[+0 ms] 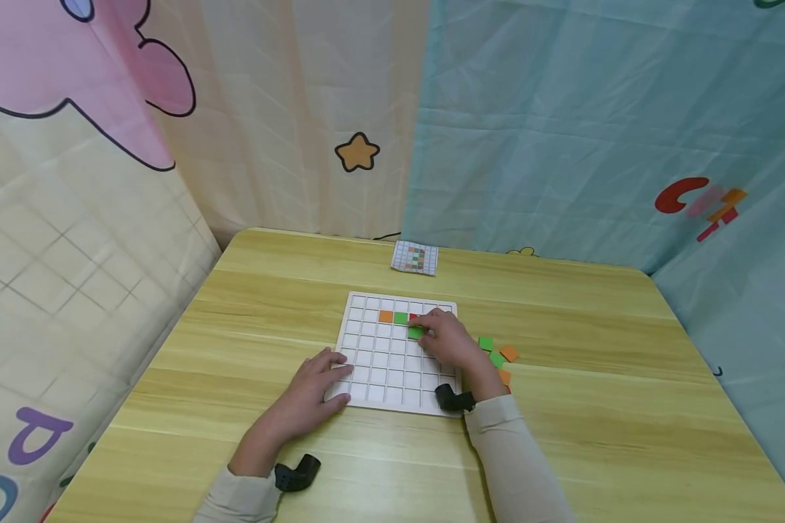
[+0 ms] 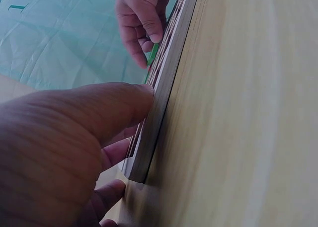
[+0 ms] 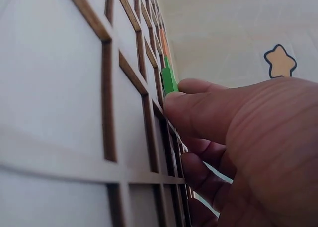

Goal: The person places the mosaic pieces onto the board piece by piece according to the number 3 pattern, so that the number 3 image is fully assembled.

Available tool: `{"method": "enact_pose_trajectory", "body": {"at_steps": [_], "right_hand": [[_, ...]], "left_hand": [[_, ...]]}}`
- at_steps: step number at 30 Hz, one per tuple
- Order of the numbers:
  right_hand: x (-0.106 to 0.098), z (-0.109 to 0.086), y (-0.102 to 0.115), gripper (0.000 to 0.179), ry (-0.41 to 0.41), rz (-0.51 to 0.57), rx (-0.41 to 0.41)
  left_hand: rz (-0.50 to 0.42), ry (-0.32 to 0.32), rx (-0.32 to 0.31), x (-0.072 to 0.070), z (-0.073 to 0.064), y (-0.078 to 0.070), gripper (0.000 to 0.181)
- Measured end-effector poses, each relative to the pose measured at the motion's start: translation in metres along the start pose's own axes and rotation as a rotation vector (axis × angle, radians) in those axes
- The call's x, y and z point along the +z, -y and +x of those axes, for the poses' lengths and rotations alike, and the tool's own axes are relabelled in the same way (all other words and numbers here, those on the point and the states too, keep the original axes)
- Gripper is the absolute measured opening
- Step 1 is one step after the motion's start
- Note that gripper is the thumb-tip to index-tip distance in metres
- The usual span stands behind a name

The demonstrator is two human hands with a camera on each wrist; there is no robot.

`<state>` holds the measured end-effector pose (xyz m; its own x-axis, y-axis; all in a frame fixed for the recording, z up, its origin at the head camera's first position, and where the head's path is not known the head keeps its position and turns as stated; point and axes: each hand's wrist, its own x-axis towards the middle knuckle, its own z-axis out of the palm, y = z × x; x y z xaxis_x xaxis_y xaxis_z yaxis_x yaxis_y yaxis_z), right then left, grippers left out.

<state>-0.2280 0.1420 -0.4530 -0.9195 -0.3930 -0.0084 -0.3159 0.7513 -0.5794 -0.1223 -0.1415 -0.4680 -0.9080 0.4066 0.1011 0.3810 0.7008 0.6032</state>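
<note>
A white grid board (image 1: 378, 376) lies on the table. My right hand (image 1: 450, 338) is over its upper right part and pinches a green square tile (image 1: 416, 333) between thumb and index finger. In the right wrist view this green tile (image 3: 169, 81) is at the thumb tip, close against the grid. One row up sit an orange tile (image 1: 386, 317), another green tile (image 1: 400, 318) and a red tile (image 1: 413, 317) partly covered by the index finger. My left hand (image 1: 310, 392) rests on the board's left edge, fingers spread; its thumb (image 2: 124, 105) touches the rim.
Several loose green and orange tiles (image 1: 486, 343) lie right of the board, some hidden by the right forearm. A card (image 1: 415, 258) with a printed coloured grid pattern stands near the back edge of the wooden table (image 1: 602, 341). Printed curtains (image 1: 536, 131) hang behind.
</note>
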Motion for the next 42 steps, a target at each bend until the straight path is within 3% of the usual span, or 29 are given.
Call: {"method": "enact_pose_trajectory", "body": {"at_steps": [15, 25, 30, 42], "right_hand": [[0.001, 0.000, 0.001, 0.035, -0.007, -0.021, 0.032], [-0.001, -0.001, 0.000, 0.034, -0.024, 0.044, 0.011], [-0.008, -0.007, 0.003, 0.031, -0.032, 0.099, 0.066], [-0.032, -0.029, -0.003, 0.034, -0.049, 0.096, 0.179]], "left_hand": [[0.000, -0.001, 0.001, -0.001, 0.000, -0.002, 0.047], [-0.001, -0.002, 0.005, -0.001, 0.000, -0.002, 0.046], [-0.001, 0.000, 0.004, -0.001, 0.000, -0.002, 0.046], [-0.003, -0.005, 0.011, -0.001, 0.000, 0.000, 0.046]]}}
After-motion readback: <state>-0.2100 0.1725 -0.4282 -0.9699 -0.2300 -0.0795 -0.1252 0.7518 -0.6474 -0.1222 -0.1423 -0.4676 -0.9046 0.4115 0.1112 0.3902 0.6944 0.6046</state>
